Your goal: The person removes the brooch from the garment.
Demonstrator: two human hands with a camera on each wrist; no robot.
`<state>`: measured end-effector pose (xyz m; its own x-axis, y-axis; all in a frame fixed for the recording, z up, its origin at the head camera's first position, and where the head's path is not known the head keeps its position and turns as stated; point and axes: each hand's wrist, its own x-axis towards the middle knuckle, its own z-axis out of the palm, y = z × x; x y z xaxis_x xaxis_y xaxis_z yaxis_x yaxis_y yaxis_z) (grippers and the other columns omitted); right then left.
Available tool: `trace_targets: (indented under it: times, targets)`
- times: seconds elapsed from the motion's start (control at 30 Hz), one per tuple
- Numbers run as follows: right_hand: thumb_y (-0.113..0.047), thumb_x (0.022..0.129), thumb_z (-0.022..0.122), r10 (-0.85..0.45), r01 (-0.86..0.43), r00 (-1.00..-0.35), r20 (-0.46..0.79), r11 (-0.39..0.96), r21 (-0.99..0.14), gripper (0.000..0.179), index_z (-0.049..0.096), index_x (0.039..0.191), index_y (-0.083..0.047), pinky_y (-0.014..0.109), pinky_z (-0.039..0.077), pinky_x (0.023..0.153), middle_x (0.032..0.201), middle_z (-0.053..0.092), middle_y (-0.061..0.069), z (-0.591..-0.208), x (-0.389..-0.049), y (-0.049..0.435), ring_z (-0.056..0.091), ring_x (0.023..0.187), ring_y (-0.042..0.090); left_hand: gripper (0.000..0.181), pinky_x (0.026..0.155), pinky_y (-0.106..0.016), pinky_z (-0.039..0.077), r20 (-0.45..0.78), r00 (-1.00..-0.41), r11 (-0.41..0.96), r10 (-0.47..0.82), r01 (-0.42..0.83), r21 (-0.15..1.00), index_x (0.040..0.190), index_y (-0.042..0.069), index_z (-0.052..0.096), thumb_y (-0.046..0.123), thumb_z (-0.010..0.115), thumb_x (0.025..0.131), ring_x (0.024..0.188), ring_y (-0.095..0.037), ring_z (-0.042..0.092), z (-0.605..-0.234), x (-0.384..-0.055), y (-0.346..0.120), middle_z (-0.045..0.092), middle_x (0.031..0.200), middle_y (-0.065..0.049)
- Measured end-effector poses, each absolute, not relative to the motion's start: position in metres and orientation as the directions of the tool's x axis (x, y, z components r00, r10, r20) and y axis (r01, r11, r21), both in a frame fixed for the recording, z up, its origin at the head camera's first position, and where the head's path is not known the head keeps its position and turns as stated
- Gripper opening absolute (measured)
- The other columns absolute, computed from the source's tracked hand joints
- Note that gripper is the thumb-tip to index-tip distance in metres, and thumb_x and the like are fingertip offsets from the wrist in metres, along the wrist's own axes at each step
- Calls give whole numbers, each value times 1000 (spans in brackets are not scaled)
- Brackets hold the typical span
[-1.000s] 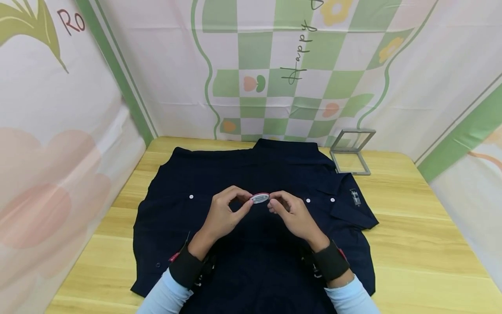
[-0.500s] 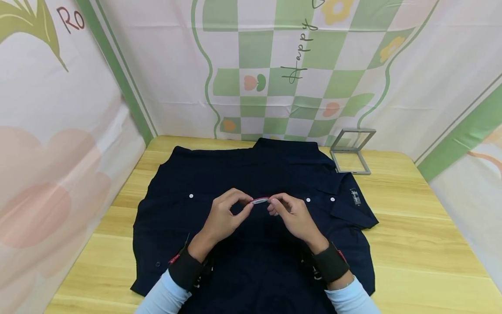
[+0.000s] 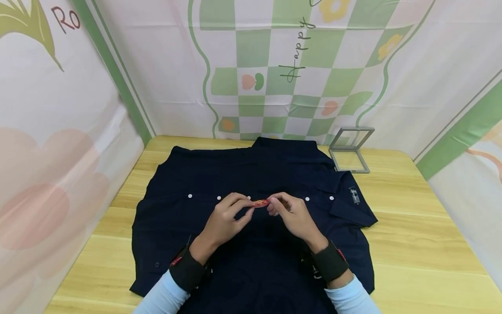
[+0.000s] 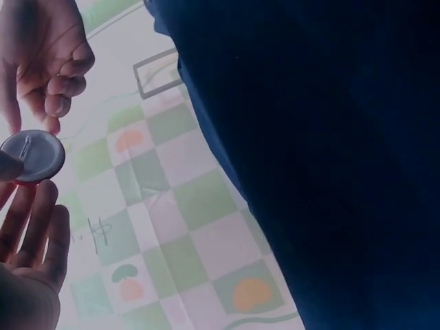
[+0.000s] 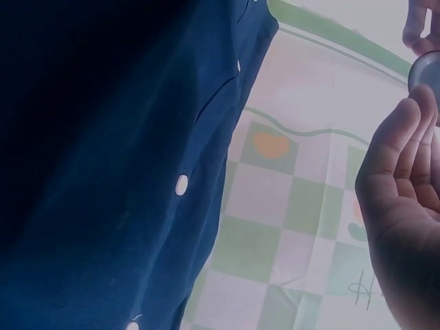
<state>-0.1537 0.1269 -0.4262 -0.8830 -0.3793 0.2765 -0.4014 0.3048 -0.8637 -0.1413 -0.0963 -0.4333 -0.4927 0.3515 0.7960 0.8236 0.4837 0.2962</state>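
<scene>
A small round pin badge [image 3: 260, 203] is held over the dark navy shirt [image 3: 290, 165]; its red and orange face shows in the head view. My left hand [image 3: 225, 220] pinches its left edge between thumb and fingers. At the opposite edge, the thumb and forefinger of my right hand [image 3: 292, 214] pinch it too. The grey back of the badge [image 4: 45, 155], with its pin, faces the left wrist camera. In the right wrist view only part of the badge [image 5: 427, 71] shows, beyond the fingers of my right hand [image 5: 405, 192].
The shirt lies spread across a wooden table [image 3: 423, 244], its white buttons [image 3: 307, 199] in a row. A grey hinged frame [image 3: 350, 150] stands unfolded at the back right. Patterned cloth [image 3: 251, 56] hangs behind and at both sides.
The badge has turned over in my fingers: its pale back faced up, then it stood edge-on, now its red face shows. My left hand has shifted slightly; more shirt buttons show beside it.
</scene>
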Motion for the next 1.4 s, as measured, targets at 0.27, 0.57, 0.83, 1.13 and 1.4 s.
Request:
trace_targets:
  times: [0.27,0.57,0.83,1.13,1.4]
  targets:
    - [-12,103,49,-391,-393,-881,267,291,-872,21,65,108,2,32,59,69,84,70,14,-426,-156,126,68,73,9,13,76,-28,54,824,-422,528,378,830,183,94,7,73,6,76,81,85,-18,64,-435,-141,-95,66,95,-7]
    - [-15,102,52,-342,-326,-913,225,278,-903,24,66,107,4,31,58,65,81,69,16,-422,-156,123,65,67,7,8,81,-29,55,833,-378,548,404,829,111,92,8,75,9,72,84,89,-17,65,-435,-142,-94,67,94,-6]
    - [-17,100,57,-319,-265,-932,170,283,-922,24,67,106,4,37,59,63,83,71,17,-421,-158,120,65,65,6,7,83,-28,55,826,-357,539,437,839,77,92,9,75,9,73,85,88,-17,65,-438,-144,-93,67,94,-5]
    - [-12,99,59,-325,-257,-932,163,273,-927,21,66,106,7,30,59,63,91,71,23,-424,-160,121,65,65,4,11,84,-28,54,813,-375,506,445,855,118,91,9,75,6,76,80,89,-16,64,-438,-148,-93,67,95,-5]
    - [-10,99,57,-320,-239,-936,146,274,-932,22,66,109,8,24,58,64,94,70,25,-425,-162,119,65,67,2,11,84,-29,55,799,-416,519,435,841,155,91,9,75,7,77,80,90,-17,64,-436,-146,-93,67,95,-5]
